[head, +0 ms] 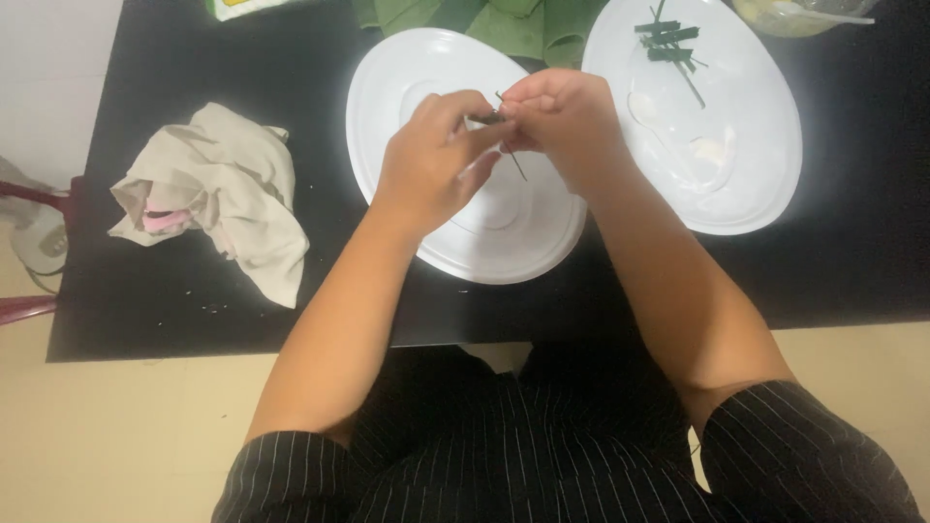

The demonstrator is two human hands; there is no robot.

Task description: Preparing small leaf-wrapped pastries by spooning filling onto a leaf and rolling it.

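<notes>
My left hand and my right hand meet over a white oval plate on a black table. Between their fingertips they pinch a small folded piece of green leaf, with a thin dark stick poking down from it. Most of the leaf piece is hidden by the fingers. A second white oval plate to the right carries several cut green leaf strips and a white plastic spoon.
A crumpled beige cloth lies at the left of the table. Green leaves are heaped at the far edge, with a clear bowl at the top right. A red stool stands left of the table.
</notes>
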